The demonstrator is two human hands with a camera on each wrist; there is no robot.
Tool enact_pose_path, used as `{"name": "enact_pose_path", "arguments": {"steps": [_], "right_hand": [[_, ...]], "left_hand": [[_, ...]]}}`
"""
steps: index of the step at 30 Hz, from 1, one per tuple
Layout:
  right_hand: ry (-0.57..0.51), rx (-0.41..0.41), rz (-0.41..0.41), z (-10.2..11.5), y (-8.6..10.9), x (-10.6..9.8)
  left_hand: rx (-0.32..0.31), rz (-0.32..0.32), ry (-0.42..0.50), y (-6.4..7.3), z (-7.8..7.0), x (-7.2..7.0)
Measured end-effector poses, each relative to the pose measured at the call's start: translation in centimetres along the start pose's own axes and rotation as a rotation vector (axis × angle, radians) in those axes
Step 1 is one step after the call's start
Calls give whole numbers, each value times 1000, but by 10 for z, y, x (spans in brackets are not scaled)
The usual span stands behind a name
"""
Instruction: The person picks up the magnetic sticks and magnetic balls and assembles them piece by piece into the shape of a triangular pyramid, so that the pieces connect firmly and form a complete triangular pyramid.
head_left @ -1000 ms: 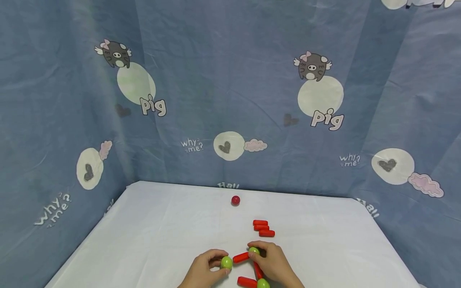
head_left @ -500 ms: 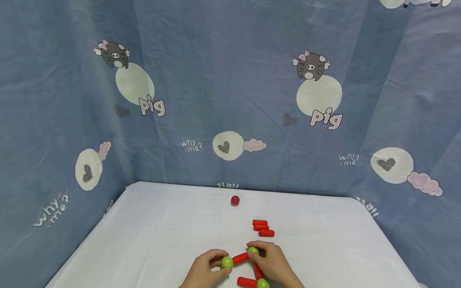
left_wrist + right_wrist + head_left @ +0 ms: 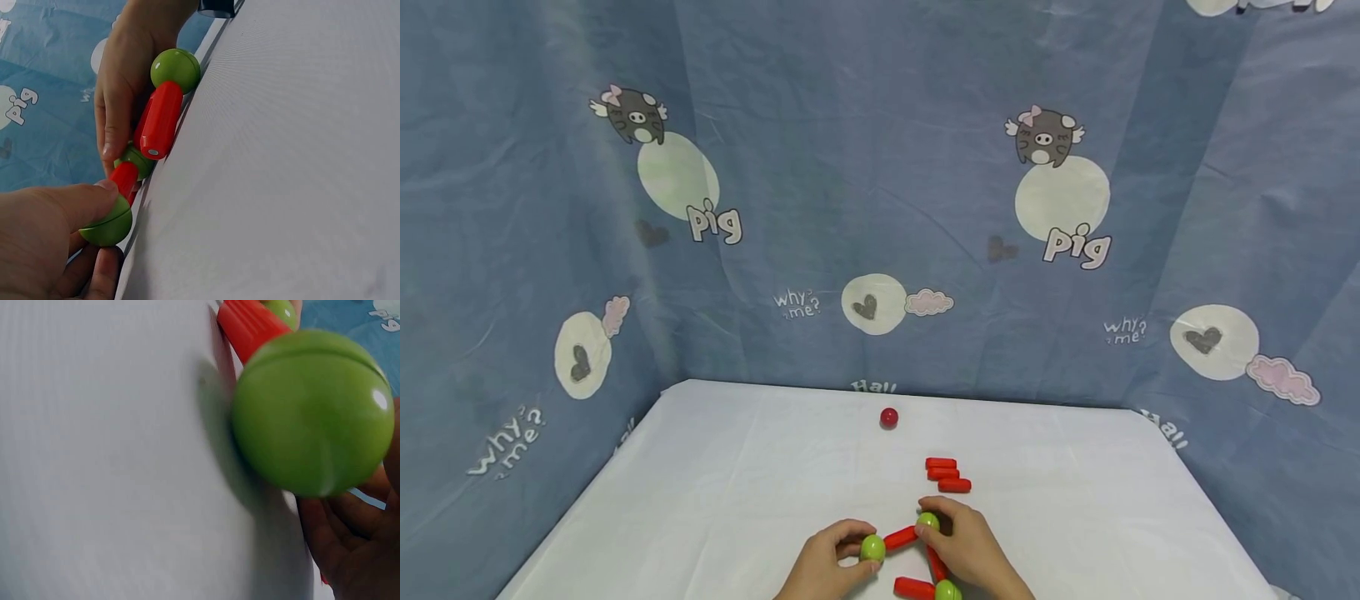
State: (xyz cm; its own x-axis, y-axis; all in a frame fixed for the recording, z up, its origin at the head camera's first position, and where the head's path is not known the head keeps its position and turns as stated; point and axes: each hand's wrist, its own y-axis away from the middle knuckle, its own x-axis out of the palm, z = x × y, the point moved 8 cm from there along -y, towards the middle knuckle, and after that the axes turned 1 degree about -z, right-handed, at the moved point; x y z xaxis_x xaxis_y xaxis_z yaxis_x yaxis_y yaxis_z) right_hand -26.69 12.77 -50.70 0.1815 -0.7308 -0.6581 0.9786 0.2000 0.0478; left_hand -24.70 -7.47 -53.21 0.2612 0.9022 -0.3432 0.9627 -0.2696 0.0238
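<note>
My left hand pinches a green ball between thumb and fingers. A red rod runs from this ball to a second green ball, which my right hand holds between thumb and fingers. From there another red rod, partly hidden by the right hand, leads to a third green ball nearer the person. A further red rod sticks out leftward from that third ball; its free end, seen in the left wrist view, carries a small silvery disc.
Beyond the right hand, three loose red rods lie side by side on the white tabletop. Farther back sits a single red ball. A blue patterned cloth hangs behind and beside the table.
The left-hand ball has shifted slightly right, and the small gap between it and the red rod has closed. My right fingers have lifted a little at the second ball.
</note>
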Motion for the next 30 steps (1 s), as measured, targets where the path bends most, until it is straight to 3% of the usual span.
{"name": "enact_pose_path", "arguments": {"steps": [15,21,26,30], "right_hand": [[-8,119,-20,-14,15,-7],[-44,163,-9,-21,32,-6],[-132,163,52,-23,50,-2],[-120,145,127,-20,55,3]], "left_hand": [[-15,23,-51,0,-3,3],[-3,29,-47,1,-5,3],[8,51,-44,2,-5,6],[20,47,-44,1,-7,4]]}}
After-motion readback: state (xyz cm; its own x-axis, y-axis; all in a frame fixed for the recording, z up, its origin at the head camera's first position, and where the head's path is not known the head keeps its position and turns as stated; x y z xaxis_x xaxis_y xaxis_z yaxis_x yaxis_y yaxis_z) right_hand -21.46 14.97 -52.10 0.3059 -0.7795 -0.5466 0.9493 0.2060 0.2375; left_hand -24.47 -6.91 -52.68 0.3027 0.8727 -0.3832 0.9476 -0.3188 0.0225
